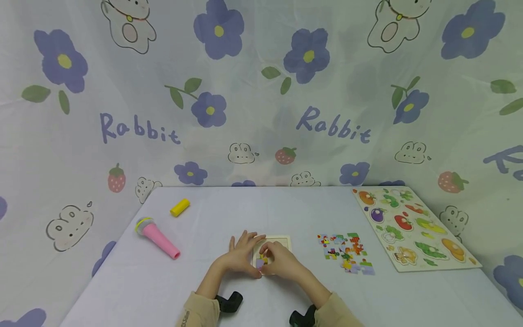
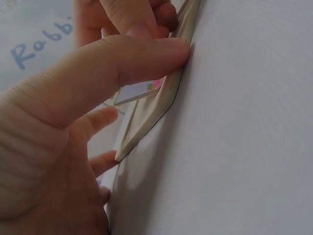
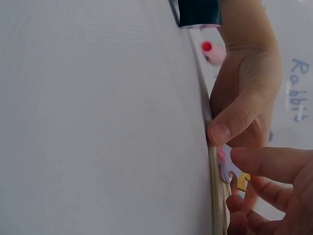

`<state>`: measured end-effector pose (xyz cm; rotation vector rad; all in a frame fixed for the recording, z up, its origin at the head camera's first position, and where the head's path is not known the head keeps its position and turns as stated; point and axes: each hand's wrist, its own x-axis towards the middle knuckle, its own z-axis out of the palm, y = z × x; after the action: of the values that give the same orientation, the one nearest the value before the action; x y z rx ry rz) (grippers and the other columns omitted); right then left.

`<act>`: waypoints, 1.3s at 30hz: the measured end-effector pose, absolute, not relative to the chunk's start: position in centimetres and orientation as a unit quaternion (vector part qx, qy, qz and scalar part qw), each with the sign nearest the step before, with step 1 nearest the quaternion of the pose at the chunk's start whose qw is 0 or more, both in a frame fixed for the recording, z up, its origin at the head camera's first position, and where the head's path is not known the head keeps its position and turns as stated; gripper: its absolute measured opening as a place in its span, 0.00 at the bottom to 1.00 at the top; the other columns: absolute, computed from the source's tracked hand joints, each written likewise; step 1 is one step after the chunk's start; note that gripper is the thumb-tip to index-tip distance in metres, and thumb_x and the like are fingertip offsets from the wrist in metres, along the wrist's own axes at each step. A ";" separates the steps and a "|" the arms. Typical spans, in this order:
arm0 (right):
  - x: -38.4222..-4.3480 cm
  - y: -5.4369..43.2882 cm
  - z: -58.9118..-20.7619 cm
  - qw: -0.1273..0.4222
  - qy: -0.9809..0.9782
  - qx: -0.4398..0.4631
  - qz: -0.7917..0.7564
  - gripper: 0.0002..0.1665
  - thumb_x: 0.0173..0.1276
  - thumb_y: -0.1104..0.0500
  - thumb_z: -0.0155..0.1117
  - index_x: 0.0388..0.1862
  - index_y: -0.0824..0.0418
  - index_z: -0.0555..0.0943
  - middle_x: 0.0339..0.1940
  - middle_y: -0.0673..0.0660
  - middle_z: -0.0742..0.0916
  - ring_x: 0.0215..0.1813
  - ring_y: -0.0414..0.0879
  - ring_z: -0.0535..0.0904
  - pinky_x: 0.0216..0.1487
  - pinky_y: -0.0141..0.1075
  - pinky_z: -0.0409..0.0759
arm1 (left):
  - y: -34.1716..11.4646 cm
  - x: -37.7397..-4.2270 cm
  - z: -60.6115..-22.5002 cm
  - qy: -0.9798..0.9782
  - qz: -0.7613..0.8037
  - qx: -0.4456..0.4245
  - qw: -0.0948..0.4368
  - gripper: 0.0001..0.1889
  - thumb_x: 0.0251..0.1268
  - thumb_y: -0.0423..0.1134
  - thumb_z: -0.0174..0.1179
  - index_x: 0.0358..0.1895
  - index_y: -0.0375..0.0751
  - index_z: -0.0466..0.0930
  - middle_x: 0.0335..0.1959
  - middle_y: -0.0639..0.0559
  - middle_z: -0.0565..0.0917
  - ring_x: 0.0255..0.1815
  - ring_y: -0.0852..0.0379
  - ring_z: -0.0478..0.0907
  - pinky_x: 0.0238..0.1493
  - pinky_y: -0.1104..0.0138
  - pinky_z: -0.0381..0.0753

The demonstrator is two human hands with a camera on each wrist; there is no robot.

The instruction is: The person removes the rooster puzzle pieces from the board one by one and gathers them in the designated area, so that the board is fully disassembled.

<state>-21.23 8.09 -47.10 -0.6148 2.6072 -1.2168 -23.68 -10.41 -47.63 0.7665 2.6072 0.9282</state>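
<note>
A small wooden puzzle tray [image 1: 286, 242] lies in front of me, with a purple and yellow jigsaw piece [image 1: 260, 262] in its near left part. My left hand [image 1: 237, 258] holds the tray across its left side, thumb along the near edge and spread fingertips at the far edge. Over the tray, my right hand [image 1: 283, 261] pinches a small yellow puzzle piece [image 3: 243, 182] between thumb and fingers, mostly hidden by them. Below my left thumb in the left wrist view, a pale purple piece [image 2: 137, 91] sits tilted above the tray's rim.
Loose jigsaw pieces [image 1: 347, 252] lie partly joined to the right. Beyond them is a vegetable peg board [image 1: 416, 227]. A pink toy microphone [image 1: 159, 238] and a yellow cylinder [image 1: 180, 207] lie at the left. Black wrist mounts [image 1: 229, 302] are on my wrists.
</note>
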 end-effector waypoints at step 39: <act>-21.3 13.9 -45.9 0.105 0.758 -0.078 -0.639 0.19 0.59 0.66 0.64 0.49 0.68 0.74 0.34 0.57 0.78 0.34 0.45 0.76 0.39 0.40 0.82 | -10.2 -23.6 -47.7 0.906 0.301 0.265 0.135 0.51 0.34 0.47 0.74 0.69 0.47 0.57 0.70 0.39 0.53 0.72 0.32 0.34 0.59 0.33 0.26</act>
<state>-21.28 13.88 -45.91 -0.2300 2.2345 -1.8835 -23.64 -10.22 -47.66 0.7681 2.6244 0.8720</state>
